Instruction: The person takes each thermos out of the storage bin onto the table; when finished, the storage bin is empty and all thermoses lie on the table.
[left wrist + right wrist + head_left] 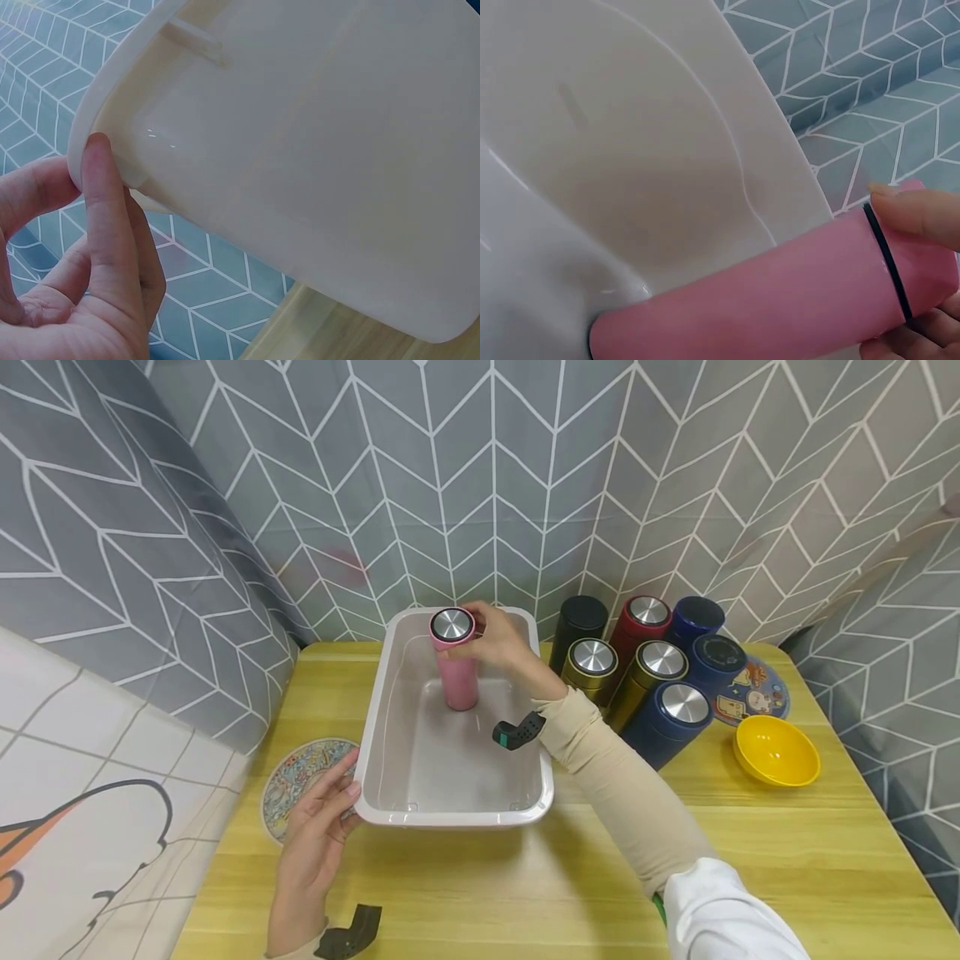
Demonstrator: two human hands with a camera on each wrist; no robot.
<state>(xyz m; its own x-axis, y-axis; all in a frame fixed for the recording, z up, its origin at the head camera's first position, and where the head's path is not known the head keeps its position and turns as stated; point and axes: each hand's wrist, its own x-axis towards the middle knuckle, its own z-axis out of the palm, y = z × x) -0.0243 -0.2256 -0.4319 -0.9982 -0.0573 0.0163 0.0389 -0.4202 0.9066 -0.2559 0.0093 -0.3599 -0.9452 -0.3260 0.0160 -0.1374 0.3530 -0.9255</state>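
Observation:
My right hand (491, 637) grips a pink thermos flask (459, 681) near its silver-topped lid, fingers and thumb around the upper part. The flask stands nearly upright inside a white plastic tub (450, 817), toward its far end. In the right wrist view the pink flask (757, 300) has a black ring below the lid, and its base is close to the tub floor. My left hand (318, 835) is at the tub's near left corner. The left wrist view shows its thumb and fingers pinching the tub's rim (81, 139).
Right of the tub stand several thermos flasks, among them a black one (577, 625), a red one (637, 625) and a dark blue one (671, 722). A yellow bowl (776, 752) sits farther right, before a round patterned mat (772, 685). Another round mat (288, 785) lies left.

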